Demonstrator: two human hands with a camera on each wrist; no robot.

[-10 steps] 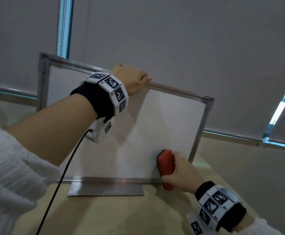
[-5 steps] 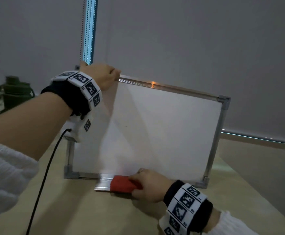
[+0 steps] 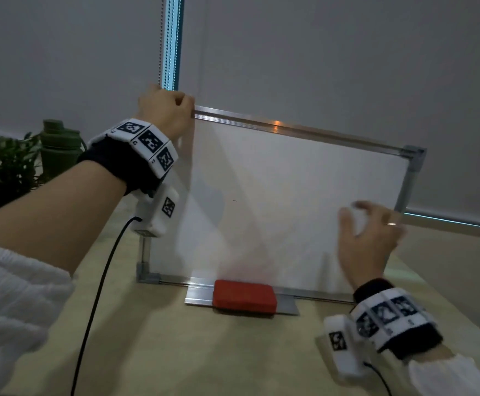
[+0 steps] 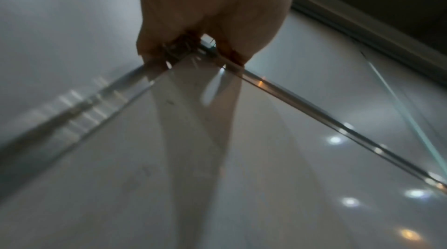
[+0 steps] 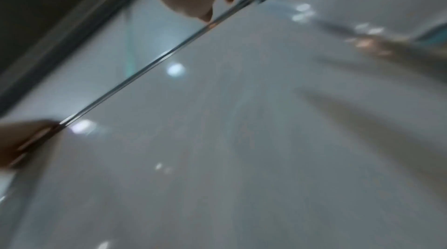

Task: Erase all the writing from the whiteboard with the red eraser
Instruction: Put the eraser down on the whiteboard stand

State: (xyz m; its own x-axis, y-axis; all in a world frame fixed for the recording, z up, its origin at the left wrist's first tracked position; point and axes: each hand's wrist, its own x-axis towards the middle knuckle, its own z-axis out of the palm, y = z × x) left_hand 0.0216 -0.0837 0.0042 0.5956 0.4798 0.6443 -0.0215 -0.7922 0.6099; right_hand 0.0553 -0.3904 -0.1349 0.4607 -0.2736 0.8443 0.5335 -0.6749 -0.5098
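Two hands: both in the head view, each with a marker-tagged band at the wrist.
Left hand [image 3: 166,112]: fingers curled over the top left corner of the whiteboard [image 3: 290,207], clamped on its metal frame; the left wrist view shows the same hold [image 4: 212,14].
Right hand [image 3: 367,241]: raised before the board's right part, fingers spread and loose, holding nothing; blurred, so whether the fingertips touch the surface is hard to say.
Red eraser [image 3: 244,295]: lying flat on the metal tray [image 3: 287,305] at the board's bottom edge, well apart from both hands.
Board surface: upright on the tan table [image 3: 176,352], looks wiped, save one tiny dark mark near the middle.
Left background: a green bottle [image 3: 59,150] beside a leafy plant [image 3: 1,167].
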